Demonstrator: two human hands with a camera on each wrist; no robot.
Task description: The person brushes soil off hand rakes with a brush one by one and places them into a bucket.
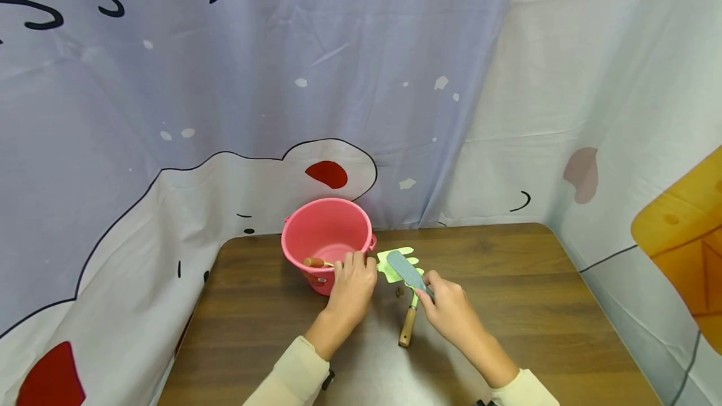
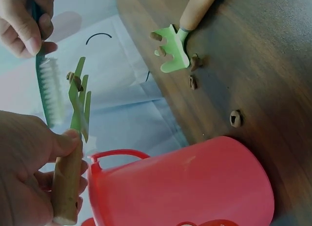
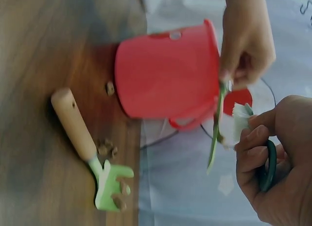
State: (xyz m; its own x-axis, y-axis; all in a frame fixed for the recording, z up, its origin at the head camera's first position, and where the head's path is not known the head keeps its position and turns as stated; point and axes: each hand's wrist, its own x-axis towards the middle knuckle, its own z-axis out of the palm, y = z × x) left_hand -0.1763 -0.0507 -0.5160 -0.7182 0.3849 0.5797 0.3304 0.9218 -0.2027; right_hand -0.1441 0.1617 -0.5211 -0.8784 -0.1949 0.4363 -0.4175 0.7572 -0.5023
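Observation:
My left hand [image 1: 352, 284] grips the wooden handle [image 2: 67, 187] of a small hand fork [image 2: 78, 106] with flat green tines, held up by the rim of a pink bucket [image 1: 327, 230]. Brown bits [image 2: 74, 81] sit on its tines in the left wrist view. In my right hand [image 1: 448, 306] is a green brush [image 1: 405, 268] with pale bristles [image 3: 241, 121], held close over the tines. Below, on the table, lies a green hand rake [image 3: 113, 187] with a wooden handle [image 1: 407, 327]; the brush and fork partly cover its head in the head view.
Several brown bits [image 2: 236, 119] lie on the wooden table [image 1: 507, 306] beside the bucket and around the rake's head, some between its teeth. A printed curtain [image 1: 395, 111] hangs right behind the table's back edge.

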